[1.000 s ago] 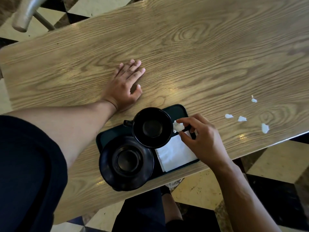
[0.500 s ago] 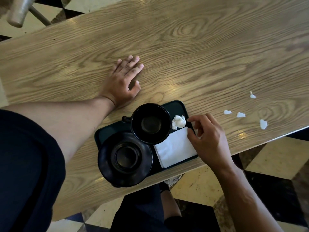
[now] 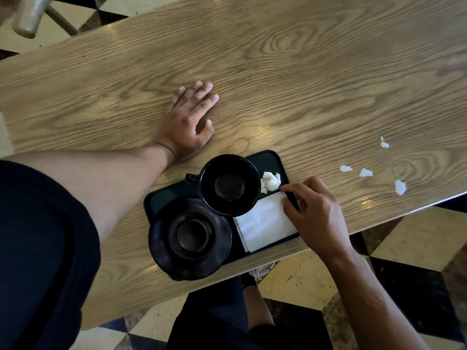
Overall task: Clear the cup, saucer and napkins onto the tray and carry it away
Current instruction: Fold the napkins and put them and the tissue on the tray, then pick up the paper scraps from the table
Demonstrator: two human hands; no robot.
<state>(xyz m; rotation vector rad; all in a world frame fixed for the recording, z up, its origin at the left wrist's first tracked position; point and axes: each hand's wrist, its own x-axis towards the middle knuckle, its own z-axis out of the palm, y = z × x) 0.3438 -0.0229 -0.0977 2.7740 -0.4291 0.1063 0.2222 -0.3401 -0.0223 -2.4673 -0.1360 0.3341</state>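
Black cup (image 3: pixel 229 185), saucer (image 3: pixel 189 238) on tray (image 3: pixel 273 157); no legible writing.

A wood-grain bench (image 3: pixel 290 79) is seen running across the view, light glinting on it in patches. A checkered floor (image 3: pixel 417 238) of cream and dark tiles is seen beyond its edges. A metal chair frame (image 3: pixel 27 17) is noted at far left.
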